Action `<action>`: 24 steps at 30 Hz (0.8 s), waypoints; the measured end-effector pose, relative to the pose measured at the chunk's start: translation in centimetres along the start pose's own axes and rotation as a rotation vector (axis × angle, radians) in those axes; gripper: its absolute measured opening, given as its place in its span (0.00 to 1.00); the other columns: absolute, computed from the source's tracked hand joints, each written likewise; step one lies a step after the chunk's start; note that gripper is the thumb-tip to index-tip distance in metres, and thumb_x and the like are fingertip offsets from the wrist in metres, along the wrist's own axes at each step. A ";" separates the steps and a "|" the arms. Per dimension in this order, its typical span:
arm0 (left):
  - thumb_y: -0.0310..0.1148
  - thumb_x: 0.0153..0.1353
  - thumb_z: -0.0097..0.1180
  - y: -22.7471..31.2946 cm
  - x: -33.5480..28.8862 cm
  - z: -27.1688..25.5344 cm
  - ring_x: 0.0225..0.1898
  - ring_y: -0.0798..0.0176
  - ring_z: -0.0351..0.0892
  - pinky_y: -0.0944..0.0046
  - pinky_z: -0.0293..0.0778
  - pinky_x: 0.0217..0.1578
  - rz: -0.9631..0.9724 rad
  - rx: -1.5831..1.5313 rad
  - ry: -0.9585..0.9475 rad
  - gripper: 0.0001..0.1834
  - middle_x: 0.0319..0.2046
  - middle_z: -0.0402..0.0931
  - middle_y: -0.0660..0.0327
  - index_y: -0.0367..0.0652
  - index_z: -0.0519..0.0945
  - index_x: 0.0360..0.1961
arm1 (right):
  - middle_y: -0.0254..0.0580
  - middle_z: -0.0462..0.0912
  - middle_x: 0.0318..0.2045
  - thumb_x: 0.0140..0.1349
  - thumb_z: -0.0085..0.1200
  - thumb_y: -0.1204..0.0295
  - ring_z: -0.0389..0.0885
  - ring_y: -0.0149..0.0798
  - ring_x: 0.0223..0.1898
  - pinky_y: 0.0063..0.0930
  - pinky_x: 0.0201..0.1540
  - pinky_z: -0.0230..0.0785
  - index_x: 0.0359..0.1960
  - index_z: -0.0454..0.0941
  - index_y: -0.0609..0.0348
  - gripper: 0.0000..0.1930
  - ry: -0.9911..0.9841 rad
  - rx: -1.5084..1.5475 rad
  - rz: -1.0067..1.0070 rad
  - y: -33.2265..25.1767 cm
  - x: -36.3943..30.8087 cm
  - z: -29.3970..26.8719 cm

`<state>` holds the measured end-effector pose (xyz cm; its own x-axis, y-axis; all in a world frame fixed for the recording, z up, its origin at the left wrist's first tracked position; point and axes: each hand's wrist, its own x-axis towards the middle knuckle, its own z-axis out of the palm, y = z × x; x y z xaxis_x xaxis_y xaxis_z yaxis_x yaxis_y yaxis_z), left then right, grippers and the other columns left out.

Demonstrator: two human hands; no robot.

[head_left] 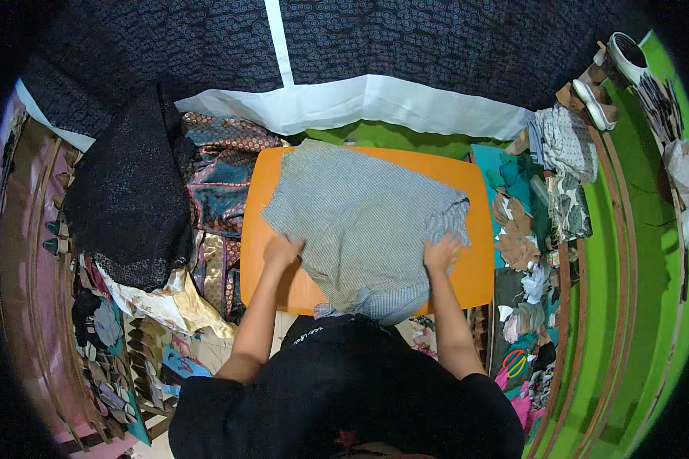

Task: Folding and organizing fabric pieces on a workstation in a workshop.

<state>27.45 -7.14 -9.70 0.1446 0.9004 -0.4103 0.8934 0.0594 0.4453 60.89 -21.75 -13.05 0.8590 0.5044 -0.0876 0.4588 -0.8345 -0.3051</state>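
A thin grey-blue cloth with a fine check lies spread over an orange tabletop. Its outline is uneven, and its near end hangs over the table's front edge against my black shirt. At the cloth's left edge, my left hand has its fingers curled in, pinching the fabric. My right hand rests on the right side of the cloth with fingers stretched out, slightly blurred. Just beyond that hand, the cloth is bunched and folded over near its right corner.
Left of the table hang black fabric and shiny patterned cloth. Racks on both sides hold fabric pieces and shoes. Scissors with coloured handles lie at the lower right. A dark patterned curtain with a white border hangs behind the table.
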 end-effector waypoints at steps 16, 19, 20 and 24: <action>0.38 0.46 0.49 -1.8 -1.9 3.5 0.45 0.48 0.59 0.49 0.55 0.44 0.215 0.313 0.311 0.14 0.39 0.62 0.49 0.41 0.72 0.32 | 0.53 0.53 0.57 0.49 0.49 0.57 0.44 0.54 0.60 0.52 0.59 0.31 0.53 0.59 0.60 0.31 0.067 0.051 -0.298 3.3 -0.3 2.3; 0.40 0.41 0.51 0.5 -1.0 2.3 0.45 0.48 0.57 0.46 0.53 0.44 0.257 0.183 0.392 0.16 0.39 0.62 0.49 0.41 0.72 0.30 | 0.51 0.58 0.52 0.47 0.52 0.61 0.52 0.52 0.56 0.51 0.57 0.36 0.48 0.63 0.62 0.27 0.104 0.100 -0.179 1.9 1.9 2.0; 0.41 0.40 0.52 1.5 -0.2 2.1 0.45 0.48 0.57 0.45 0.52 0.44 0.306 0.086 0.473 0.17 0.39 0.62 0.49 0.42 0.72 0.30 | 0.50 0.60 0.50 0.46 0.53 0.63 0.54 0.52 0.54 0.50 0.56 0.38 0.46 0.64 0.62 0.26 0.189 0.104 -0.192 1.1 2.8 1.9; 0.33 0.43 0.52 7.1 5.9 2.4 0.48 0.50 0.59 0.49 0.57 0.46 0.636 0.017 0.425 0.13 0.45 0.61 0.51 0.43 0.72 0.32 | 0.50 0.63 0.47 0.43 0.55 0.67 0.59 0.52 0.48 0.45 0.53 0.47 0.44 0.65 0.63 0.25 0.265 0.128 -0.455 -4.4 5.8 0.1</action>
<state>35.67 -2.46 -10.82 0.4602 0.8476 0.2642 0.7000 -0.5294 0.4793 63.88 -15.13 -12.28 0.6153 0.7216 0.3174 0.7809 -0.5028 -0.3707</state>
